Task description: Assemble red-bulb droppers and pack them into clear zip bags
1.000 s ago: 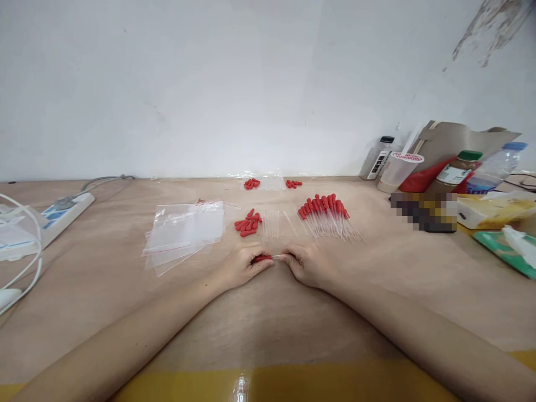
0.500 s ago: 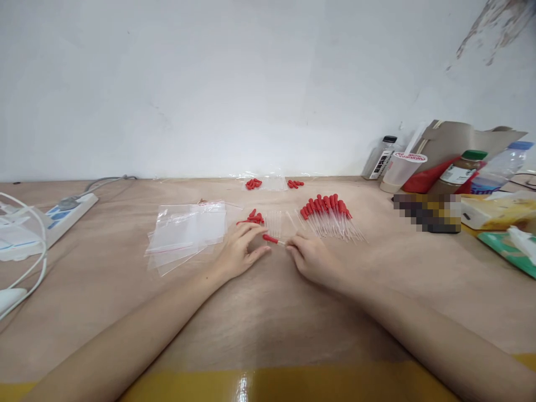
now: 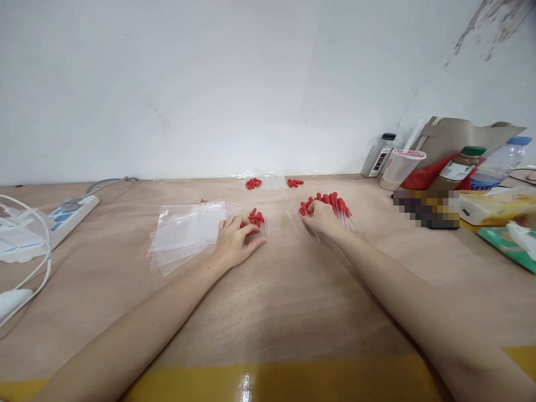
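My left hand (image 3: 234,243) lies on the table with its fingers spread over a small heap of loose red rubber bulbs (image 3: 254,218), fingertips touching them. My right hand (image 3: 321,216) rests on the pile of finished droppers with red bulbs (image 3: 335,206), fingers curled over their near ends. I cannot make out whether it grips one. Between the hands lies a row of bare clear glass tubes (image 3: 273,222). A stack of clear zip bags (image 3: 186,231) sits just left of my left hand.
More red bulbs in clear bags (image 3: 272,182) lie by the wall. A power strip (image 3: 62,215) and white cables (image 3: 25,268) are at the left. Bottles (image 3: 460,167), a cup (image 3: 400,167), cardboard and packets crowd the right. Yellow tape (image 3: 268,385) runs along the near edge.
Both hands held one dropper together near me, then parted. The right hand carried it away to the dropper pile; the left hand moved forward onto the loose red bulbs.
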{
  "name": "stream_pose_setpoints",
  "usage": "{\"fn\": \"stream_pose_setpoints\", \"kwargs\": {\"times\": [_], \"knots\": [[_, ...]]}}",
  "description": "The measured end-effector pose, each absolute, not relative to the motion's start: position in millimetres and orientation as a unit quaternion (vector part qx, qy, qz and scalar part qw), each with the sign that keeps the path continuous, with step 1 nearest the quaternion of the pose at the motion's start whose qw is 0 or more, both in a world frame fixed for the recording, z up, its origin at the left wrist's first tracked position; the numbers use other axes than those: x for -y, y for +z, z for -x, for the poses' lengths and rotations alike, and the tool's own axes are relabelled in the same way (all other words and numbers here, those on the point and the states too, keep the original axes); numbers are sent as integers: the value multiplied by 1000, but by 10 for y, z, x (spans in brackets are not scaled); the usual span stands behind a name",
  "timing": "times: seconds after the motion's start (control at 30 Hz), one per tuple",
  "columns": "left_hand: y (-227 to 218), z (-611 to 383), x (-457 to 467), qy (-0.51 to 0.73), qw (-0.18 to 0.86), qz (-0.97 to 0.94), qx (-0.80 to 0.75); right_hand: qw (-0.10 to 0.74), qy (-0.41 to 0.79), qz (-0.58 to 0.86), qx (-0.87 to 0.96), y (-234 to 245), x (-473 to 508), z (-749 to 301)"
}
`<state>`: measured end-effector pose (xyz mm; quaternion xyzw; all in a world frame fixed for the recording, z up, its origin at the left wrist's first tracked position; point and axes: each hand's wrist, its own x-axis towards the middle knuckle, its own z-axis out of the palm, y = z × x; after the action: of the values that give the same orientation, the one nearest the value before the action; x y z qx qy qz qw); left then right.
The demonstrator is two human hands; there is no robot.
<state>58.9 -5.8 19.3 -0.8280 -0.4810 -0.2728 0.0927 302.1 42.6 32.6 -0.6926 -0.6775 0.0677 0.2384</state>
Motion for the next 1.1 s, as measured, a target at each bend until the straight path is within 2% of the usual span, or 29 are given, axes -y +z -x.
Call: {"fn": "stream_pose_setpoints", "kwargs": {"times": [0.2,0.43,0.73,0.9,1.1], "knots": [[197,-648,54,-262,92,831,483,255,51,691,675,274,-405,-3017],[172,-613,4,-283,123,778,547,150,48,716,681,343,-322,-2905],[125,-552,-28,-272,97,781,554,104,34,708,698,320,-327,-2766],[144,-579,-9,-258,117,790,544,180,86,699,687,456,-289,-2845],[121,-565,-49,-281,57,792,538,357,177,569,719,450,-118,-3018]]}}
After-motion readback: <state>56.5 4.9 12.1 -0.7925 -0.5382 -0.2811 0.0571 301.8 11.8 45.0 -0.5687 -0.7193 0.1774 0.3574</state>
